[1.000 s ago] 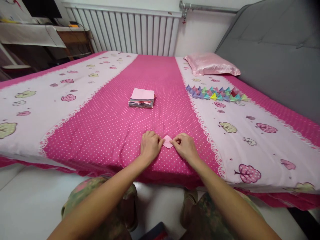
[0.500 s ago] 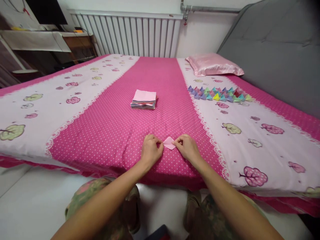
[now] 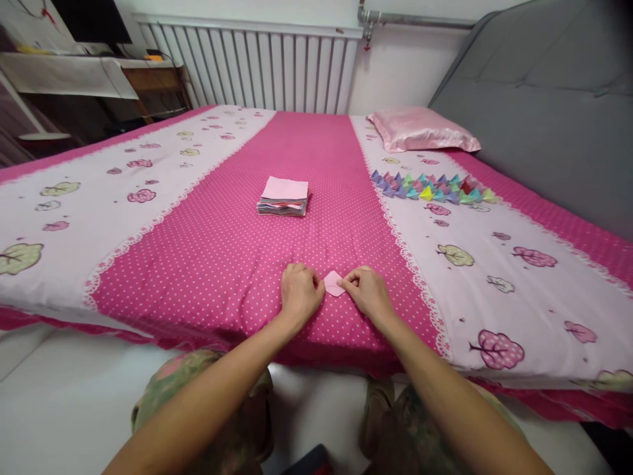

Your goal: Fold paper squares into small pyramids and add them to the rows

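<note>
- The paper, a small pink folded piece, lies flat on the bed. It is nearer the person than the stack, a little to the stack's right, and close to the bed's near edge.
- The left hand pinches the paper's left corner with its fingers curled in. The right hand pinches the right corner between thumb and forefinger. Both hands rest on the cover.
- From the stack down to the paper there is only the dotted pink strip, which leaves open room ahead of the hands.
- Left of the stack, the pale tree-print cover runs wide and flat to the bed's left edge.
- Right of the stack, a row of coloured folded pieces sits on the pale strip, well apart from both hands.
- Beyond the stack and to its right, a pillow lies beside the grey headboard, which bounds that side.
- Behind the stack, a radiator stands along the bed's far edge.
- The hands cover the paper's two side corners, so its folds are hard to make out. The left fingertips are tucked out of sight.
- Below its pink top sheet, the stack shows only thin coloured edges.
- The picture's lower edge cuts off both forearms, and they hide part of the knees below the bed's edge.
- A dark thing at the bottom edge is cut off too much to identify.
</note>
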